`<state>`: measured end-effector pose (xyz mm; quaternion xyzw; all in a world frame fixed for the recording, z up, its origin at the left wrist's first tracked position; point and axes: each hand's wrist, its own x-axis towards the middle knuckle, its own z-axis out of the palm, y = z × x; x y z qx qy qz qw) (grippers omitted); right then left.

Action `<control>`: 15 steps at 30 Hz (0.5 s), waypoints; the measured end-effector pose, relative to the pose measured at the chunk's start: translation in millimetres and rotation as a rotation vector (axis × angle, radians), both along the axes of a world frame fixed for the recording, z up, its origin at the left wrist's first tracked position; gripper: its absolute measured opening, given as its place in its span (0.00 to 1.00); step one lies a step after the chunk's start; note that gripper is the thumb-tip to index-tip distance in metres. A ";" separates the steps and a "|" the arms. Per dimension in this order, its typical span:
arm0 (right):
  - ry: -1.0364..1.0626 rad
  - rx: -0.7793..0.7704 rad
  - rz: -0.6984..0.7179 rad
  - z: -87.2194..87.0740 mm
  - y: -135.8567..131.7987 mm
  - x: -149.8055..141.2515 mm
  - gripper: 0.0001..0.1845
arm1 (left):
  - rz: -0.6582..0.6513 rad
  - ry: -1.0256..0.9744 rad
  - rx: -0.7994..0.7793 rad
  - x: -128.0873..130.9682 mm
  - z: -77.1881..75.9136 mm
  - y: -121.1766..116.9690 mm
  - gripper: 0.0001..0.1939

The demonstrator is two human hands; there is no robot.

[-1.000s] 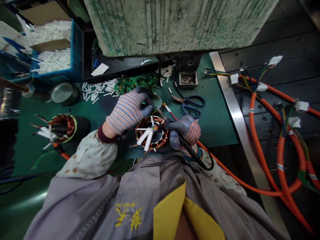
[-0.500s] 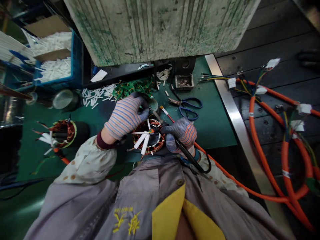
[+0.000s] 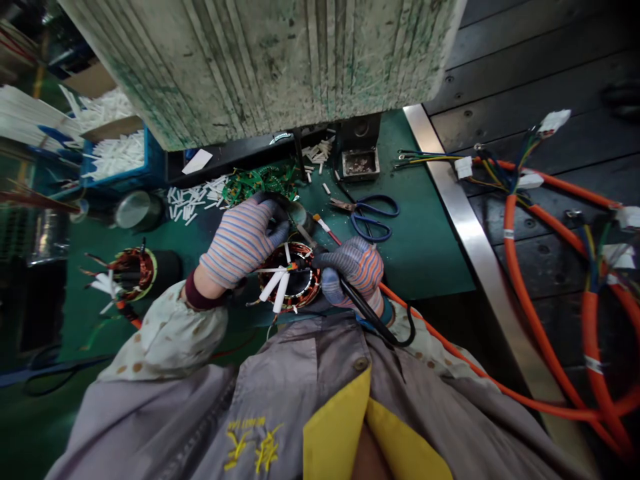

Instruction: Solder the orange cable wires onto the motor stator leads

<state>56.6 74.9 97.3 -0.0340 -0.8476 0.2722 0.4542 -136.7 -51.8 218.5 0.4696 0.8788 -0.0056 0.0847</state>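
Note:
In front of me on the green mat stands a copper-wound motor stator (image 3: pixel 314 283), with white sleeves (image 3: pixel 281 292) and wire ends sticking out of its top. My right hand (image 3: pixel 354 267), in a striped glove with dark fingers, is closed around a soldering iron (image 3: pixel 361 303). The iron's metal shaft points up and left over the stator's far rim. My left hand (image 3: pixel 240 237), gloved alike, is at the stator's far left with thumb and fingers pinched together. Whatever those fingertips hold is hidden. A small brush (image 3: pixel 326 227) lies just beyond my right hand.
Blue-handled scissors (image 3: pixel 374 217) and a metal tray (image 3: pixel 360 163) lie beyond the stator. Green circuit boards (image 3: pixel 260 183) and loose white tubes (image 3: pixel 193 200) are at the back. A second stator (image 3: pixel 137 273) lies left. Orange cables (image 3: pixel 510 267) run on the right. A large grey panel (image 3: pixel 270 67) overhangs the back.
The camera view has turned, so the bench shifts across the picture. Both hands keep nearly the same place at the stator, the right still gripping the soldering iron.

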 end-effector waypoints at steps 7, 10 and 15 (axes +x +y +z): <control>0.025 -0.017 -0.003 2.5 -0.6 -1.1 0.16 | 0.013 -0.051 0.117 -2.1 -5.4 -6.9 0.15; 0.038 -0.035 0.002 5.4 -0.8 -2.3 0.17 | 0.015 -0.069 0.152 -3.6 -8.1 -9.0 0.15; 0.083 -0.029 0.003 9.6 -0.9 -4.0 0.20 | -0.013 -0.056 0.110 -4.5 -6.4 -7.2 0.14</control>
